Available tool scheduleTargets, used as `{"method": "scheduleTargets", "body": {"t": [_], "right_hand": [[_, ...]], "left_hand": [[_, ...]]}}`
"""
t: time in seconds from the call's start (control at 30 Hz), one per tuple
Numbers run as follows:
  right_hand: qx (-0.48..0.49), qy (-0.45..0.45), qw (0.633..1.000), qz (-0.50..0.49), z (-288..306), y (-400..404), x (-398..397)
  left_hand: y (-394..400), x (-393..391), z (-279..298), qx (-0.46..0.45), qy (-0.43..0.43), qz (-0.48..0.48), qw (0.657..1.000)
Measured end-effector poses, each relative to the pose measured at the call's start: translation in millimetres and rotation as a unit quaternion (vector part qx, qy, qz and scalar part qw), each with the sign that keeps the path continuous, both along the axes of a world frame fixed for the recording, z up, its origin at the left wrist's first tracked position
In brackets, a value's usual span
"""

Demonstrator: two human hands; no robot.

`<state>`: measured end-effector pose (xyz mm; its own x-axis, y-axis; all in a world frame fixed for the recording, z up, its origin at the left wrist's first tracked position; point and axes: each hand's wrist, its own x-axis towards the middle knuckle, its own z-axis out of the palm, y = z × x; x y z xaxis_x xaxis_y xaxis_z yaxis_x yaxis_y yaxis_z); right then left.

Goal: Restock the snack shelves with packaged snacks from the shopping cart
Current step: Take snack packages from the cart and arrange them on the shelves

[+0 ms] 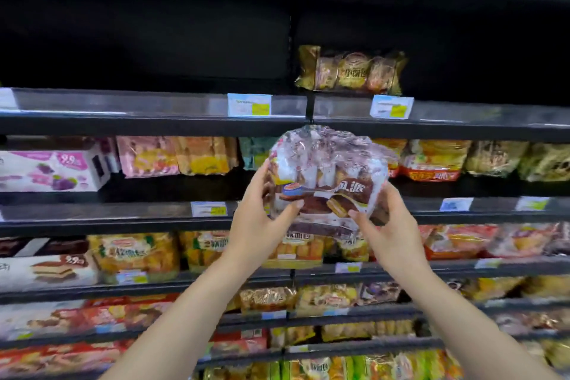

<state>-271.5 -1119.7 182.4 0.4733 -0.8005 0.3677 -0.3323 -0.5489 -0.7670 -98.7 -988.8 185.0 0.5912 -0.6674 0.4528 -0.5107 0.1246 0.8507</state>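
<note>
Both hands hold one snack bag up in front of dark shop shelving. Left hand (262,219) grips the bag's lower left side, thumb laid across the front and fingers curled behind it. Right hand (388,225) grips the lower right side the same way, thumb on the front, fingers wrapped round the edge. The bag is a clear, crinkled plastic pack of chocolate pies with a brown and white printed label (327,182); it stands upright in the air, its gathered top just below the front lip of the black upper shelf (154,116) and not resting on any shelf.

On that upper shelf, to the right of the central upright, lies a single gold-wrapped pack of small round breads (350,72), close to the front edge. Two white and yellow price tags (249,105) are clipped to the shelf's front lip.

The shelf below, behind the held bag, carries a white and purple carton with grape pictures (52,171) at its left end, then pink and orange bags, and yellow and red bags towards the right end. Lower shelves are packed with yellow, red and gold snack bags; their print is too blurred to read.
</note>
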Motion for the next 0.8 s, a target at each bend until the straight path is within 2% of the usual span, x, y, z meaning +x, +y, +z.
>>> {"method": "scheduleTargets", "body": {"t": [0.17,0.33,0.57,0.8], "right_hand": [[-0.028,-0.083,0.996,-0.008,7.0,-18.1,20.1],[-0.009,-0.145,0.989,0.020,0.9,-37.4,31.7],[0.008,-0.144,0.989,0.039,-12.2,-69.2,38.0],[-0.015,-0.144,0.983,0.109,-11.2,-87.6,36.8]], "left_hand": [[-30.8,24.0,1.0,-0.011,-0.005,-0.046,0.999],[-46.1,31.4,-5.7,-0.020,0.005,-0.063,0.998],[-65.4,33.2,-20.2,-0.006,-0.006,-0.052,0.999],[-79.0,26.7,-22.4,-0.007,-0.017,-0.012,1.000]]}}
